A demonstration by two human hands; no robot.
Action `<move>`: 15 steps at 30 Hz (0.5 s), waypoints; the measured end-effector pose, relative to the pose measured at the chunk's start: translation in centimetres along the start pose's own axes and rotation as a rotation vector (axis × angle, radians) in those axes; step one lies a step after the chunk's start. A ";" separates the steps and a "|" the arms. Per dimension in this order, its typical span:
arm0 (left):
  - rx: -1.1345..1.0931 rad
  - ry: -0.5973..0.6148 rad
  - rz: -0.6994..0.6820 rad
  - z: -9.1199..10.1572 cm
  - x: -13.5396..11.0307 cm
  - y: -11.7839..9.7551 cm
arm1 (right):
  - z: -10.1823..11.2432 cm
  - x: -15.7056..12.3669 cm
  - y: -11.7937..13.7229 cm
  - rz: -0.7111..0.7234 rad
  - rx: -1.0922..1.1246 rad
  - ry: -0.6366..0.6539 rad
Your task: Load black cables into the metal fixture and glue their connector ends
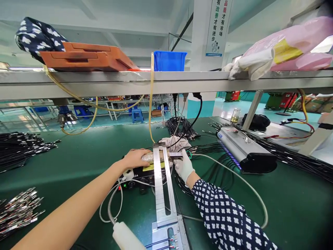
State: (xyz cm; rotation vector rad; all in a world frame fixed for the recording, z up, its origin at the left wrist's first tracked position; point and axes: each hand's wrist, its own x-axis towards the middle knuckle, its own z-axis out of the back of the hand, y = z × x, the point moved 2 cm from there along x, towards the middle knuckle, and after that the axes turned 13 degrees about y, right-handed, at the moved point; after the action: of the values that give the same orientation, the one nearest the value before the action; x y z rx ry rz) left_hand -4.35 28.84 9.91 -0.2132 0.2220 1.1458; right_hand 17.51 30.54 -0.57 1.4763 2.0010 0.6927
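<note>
My left hand [134, 158] is bare and curled over a small clear bottle-like thing [148, 157] on top of a black control box [145, 175]. My right hand [183, 166] wears a white glove and a dark patterned sleeve. Its fingers close on a small flat metal piece [176, 154] beside a long metal rail [160, 184] that runs toward me. A white cloth [174, 141] lies just beyond both hands.
Bundles of black cables lie at the left [20, 147], behind the hands [182, 126] and along the right [299, 156]. A grey and black machine [244, 149] sits right. Metal parts [18, 208] are piled near left. An overhead shelf [166, 81] holds trays and a blue bin [169, 60].
</note>
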 end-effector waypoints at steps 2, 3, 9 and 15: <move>-0.014 0.000 0.001 0.0 0.0 0.0 | 0.2 -0.3 0.1 -0.022 -0.018 -0.060; -0.021 -0.001 0.003 0.0 0.1 -0.1 | 0.1 -0.4 0.1 -0.038 -0.025 -0.084; -0.096 0.005 0.016 0.1 0.0 -0.1 | -2.3 -0.7 -0.3 -0.116 -0.049 -0.077; -0.337 -0.055 0.043 2.1 0.8 -1.4 | -2.6 -3.5 -0.1 -0.143 -0.058 -0.029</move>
State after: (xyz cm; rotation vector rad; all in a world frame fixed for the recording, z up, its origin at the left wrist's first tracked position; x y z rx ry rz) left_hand -2.59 29.52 11.79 -0.4753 -0.0172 1.2264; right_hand 16.52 26.98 1.68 1.2884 2.0238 0.6592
